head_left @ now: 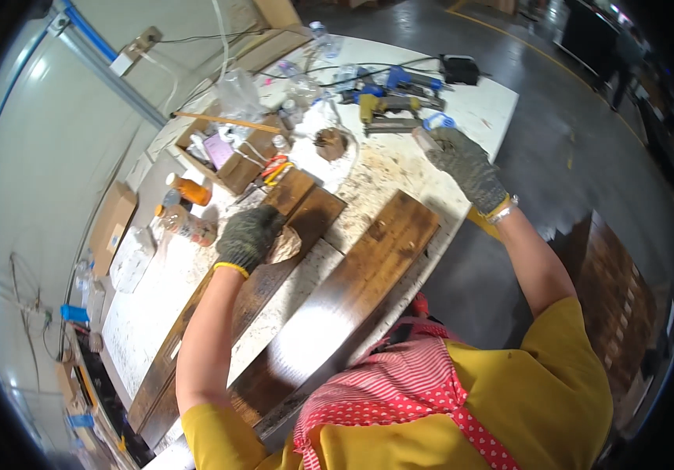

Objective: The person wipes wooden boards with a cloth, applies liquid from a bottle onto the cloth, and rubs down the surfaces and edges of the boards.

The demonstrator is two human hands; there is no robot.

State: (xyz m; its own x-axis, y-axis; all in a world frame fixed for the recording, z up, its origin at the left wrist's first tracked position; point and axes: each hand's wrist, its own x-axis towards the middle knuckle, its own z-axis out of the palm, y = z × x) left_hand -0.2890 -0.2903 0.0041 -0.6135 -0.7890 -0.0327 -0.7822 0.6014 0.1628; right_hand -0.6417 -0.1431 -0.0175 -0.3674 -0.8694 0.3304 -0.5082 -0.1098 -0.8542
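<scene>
My left hand (pixel 251 236), in a dark grey-green knit glove with a yellow cuff, is closed on a crumpled tan sheet (pixel 286 246) like paper or sandpaper. It rests over a pair of long dark-stained wooden boards (pixel 231 313). Another wide brown board (pixel 337 294) lies parallel to them, closer to me, with a bright glare on its middle. Gloved the same way, my right hand (pixel 466 166) reaches to the table's far right edge. Its fingers are bent around a small flat tan piece (pixel 425 140), whose kind I cannot make out. A yellow-and-grey nail gun (pixel 388 106) lies just beyond that hand.
The white worktable (pixel 388 164) is stained and dusty. Blue air tools (pixel 411 80), a brown block (pixel 331 144) and a cardboard box (pixel 243 168) stand on its far part. Bottles (pixel 188 225) are at the left. A stack of dark wood (pixel 607 290) stands right of me.
</scene>
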